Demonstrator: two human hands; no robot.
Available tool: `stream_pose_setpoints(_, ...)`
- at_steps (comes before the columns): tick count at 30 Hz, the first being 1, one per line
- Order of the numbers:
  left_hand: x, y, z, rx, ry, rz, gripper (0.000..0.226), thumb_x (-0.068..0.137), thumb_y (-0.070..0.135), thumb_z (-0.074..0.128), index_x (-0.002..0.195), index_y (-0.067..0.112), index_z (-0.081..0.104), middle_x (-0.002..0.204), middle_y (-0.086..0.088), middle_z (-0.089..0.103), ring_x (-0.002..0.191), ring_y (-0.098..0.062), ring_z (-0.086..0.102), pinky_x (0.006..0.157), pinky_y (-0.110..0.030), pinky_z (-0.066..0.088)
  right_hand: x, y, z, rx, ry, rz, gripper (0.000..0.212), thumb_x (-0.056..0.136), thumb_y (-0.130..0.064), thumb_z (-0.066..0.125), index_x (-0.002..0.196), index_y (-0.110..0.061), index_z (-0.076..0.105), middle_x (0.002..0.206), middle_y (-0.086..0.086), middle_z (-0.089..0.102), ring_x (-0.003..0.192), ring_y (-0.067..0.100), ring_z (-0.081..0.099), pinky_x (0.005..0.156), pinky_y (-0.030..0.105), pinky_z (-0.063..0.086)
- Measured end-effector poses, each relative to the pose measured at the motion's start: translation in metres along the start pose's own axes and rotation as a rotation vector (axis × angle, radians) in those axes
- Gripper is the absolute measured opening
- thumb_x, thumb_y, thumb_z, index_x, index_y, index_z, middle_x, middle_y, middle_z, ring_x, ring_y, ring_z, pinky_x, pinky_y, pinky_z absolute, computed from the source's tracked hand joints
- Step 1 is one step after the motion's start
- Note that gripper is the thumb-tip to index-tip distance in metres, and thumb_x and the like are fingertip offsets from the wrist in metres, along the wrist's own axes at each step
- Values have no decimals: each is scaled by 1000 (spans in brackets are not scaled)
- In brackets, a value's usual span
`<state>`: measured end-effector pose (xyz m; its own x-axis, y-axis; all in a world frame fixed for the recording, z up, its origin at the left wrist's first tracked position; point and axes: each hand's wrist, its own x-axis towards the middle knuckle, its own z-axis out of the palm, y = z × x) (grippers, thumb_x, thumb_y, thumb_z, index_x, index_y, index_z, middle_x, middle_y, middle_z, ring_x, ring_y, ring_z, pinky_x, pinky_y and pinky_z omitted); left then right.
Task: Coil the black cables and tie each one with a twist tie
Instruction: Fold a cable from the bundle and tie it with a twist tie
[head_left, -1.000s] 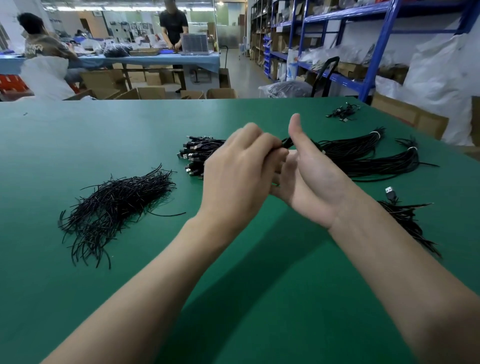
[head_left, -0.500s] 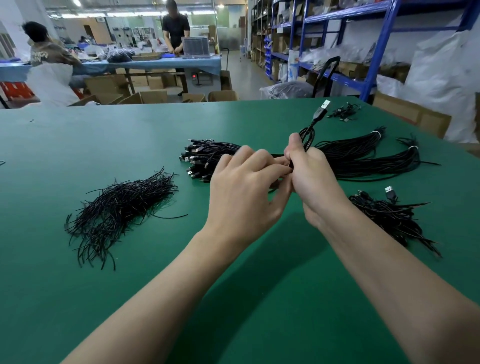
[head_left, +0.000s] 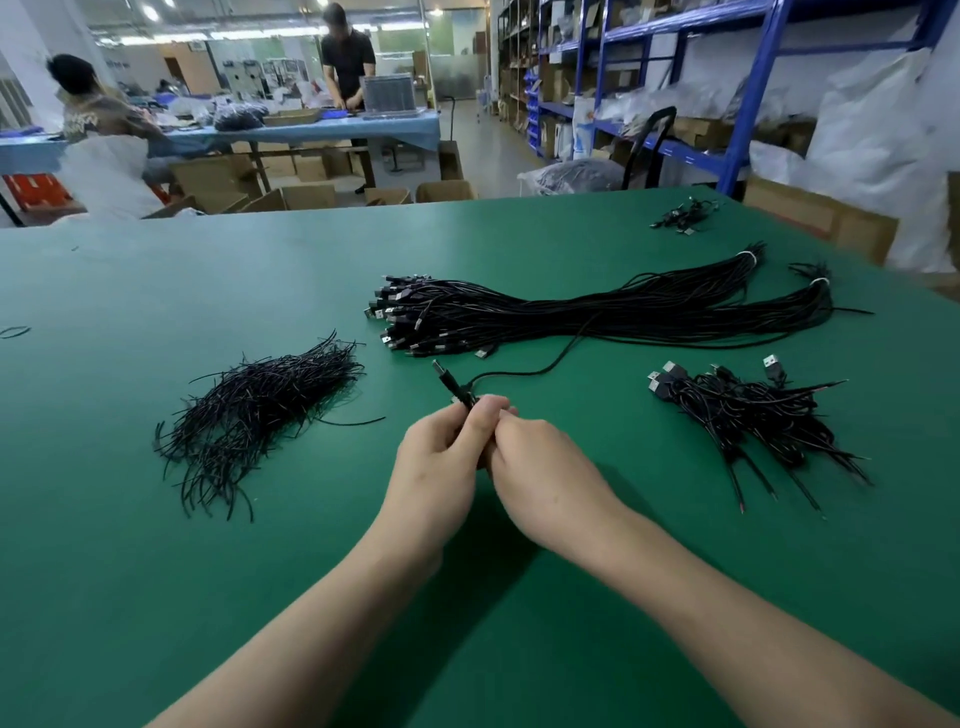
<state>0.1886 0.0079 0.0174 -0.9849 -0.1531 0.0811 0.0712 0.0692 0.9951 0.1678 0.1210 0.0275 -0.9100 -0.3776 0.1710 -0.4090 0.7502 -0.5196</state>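
Gripping one black cable just below its plug, the left hand and right hand meet above the green worktop, fingers curled round it. Its cord trails to the large cable bundle. Cardboard boxes stand beyond the far edge, contents hidden. Twist ties lie heaped on the left, a smaller cable heap on the right.

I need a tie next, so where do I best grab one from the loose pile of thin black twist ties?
Probably pinch the stray black tie jutting out right of the pile, coming from the right: it lies alone on the green table.
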Motion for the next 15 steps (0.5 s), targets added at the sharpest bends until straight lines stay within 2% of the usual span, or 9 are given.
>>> stream_pose_setpoints(2,-4,-5,0,-61,12,-15,24,102,34,56,100,19,76,102,4,78,102,-12,72,96,-35,54,-2,-2,2,-2,-44,1,24,105,-25,32,100,-20,55,90,8,67,74,29,57,60,36,37)
stream_pose_setpoints(4,-5,-9,-2,-128,24,-22,25,101,33,58,102,17,77,105,2,78,104,-14,72,97,-34,53,-2,-3,1,5,-109,4,21,105,-26,32,93,-22,50,88,6,65,77,28,60,60,37,40)
stream_pose_setpoints(6,-6,-12,-3,-181,15,-30,26,100,33,58,101,15,77,109,0,77,107,-18,71,98,-37,53,-3,-1,0,102,-181,7,20,105,-31,33,100,-24,51,89,0,63,80,21,60,62,36,42)
stream_pose_setpoints(7,-6,-13,-4,-208,3,-37,27,99,33,58,101,14,78,110,-1,77,108,-20,71,98,-39,53,-4,-1,0,197,-216,16,21,105,-33,35,108,-25,54,89,-6,63,78,12,61,62,31,43)
stream_pose_setpoints(8,-7,-14,-5,-227,-10,-38,28,98,34,59,101,13,77,111,-2,77,107,-21,72,97,-39,55,-5,0,0,327,-246,40,22,105,-33,37,113,-26,56,82,-15,62,71,0,59,59,22,42)
stream_pose_setpoints(10,-8,-15,-8,-231,-23,-17,30,96,35,58,100,12,77,111,-3,77,102,-20,71,93,-37,57,-9,0,-2,641,-301,110,19,106,-28,39,101,-28,57,63,-18,49,47,-3,46,48,12,31)
stream_pose_setpoints(12,-9,-14,-9,-232,-30,0,31,97,36,58,99,11,77,109,-3,77,93,-18,71,83,-35,59,-13,0,-3,889,-348,166,21,108,-25,39,92,-21,52,66,-9,39,46,1,31,46,17,26)
stream_pose_setpoints(14,-11,-14,-9,-251,-55,-11,33,98,37,58,102,11,78,87,-7,76,69,-21,69,61,-33,58,-17,2,-3,952,-334,164,24,109,-25,41,97,-7,53,69,-4,43,48,6,35,47,20,33)
stream_pose_setpoints(15,-13,-14,-9,-266,-73,-23,34,99,38,58,103,11,77,73,-13,69,55,-26,64,51,-33,56,-20,3,-2,952,-321,154,28,109,-25,42,99,-1,54,67,-3,48,48,7,40,47,21,37)
